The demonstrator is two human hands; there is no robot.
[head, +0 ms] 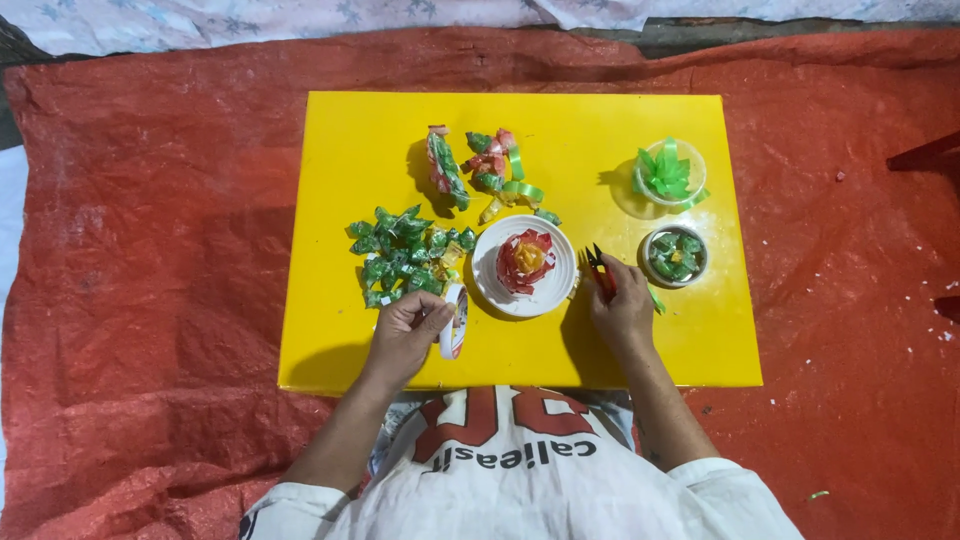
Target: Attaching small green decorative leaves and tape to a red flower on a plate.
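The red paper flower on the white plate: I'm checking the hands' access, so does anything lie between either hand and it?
Nothing visible does. The red paper flower sits on the white plate. The left hand, holding a tape roll, and the right hand, holding small scissors, rest on the yellow board beside the plate.

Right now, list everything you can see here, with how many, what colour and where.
Board: one, yellow, centre, on the tarp.
Tarp: one, red, under the board.
Pale cloth: one, whitish, along the top edge.
White plate: one, board centre, holding a red and yellow folded flower.
Folded green pieces: a pile, left of the plate.
Ribbon scraps: several, green and red, above the plate.
Clear cup: one, upper right, holding a green bow.
Small bowl: one, right, holding green pieces.
Tape roll: one, white, at the left hand.
Scissors: one pair, red and black, in the right hand.
Left hand: on the tape roll.
Right hand: holding the scissors.
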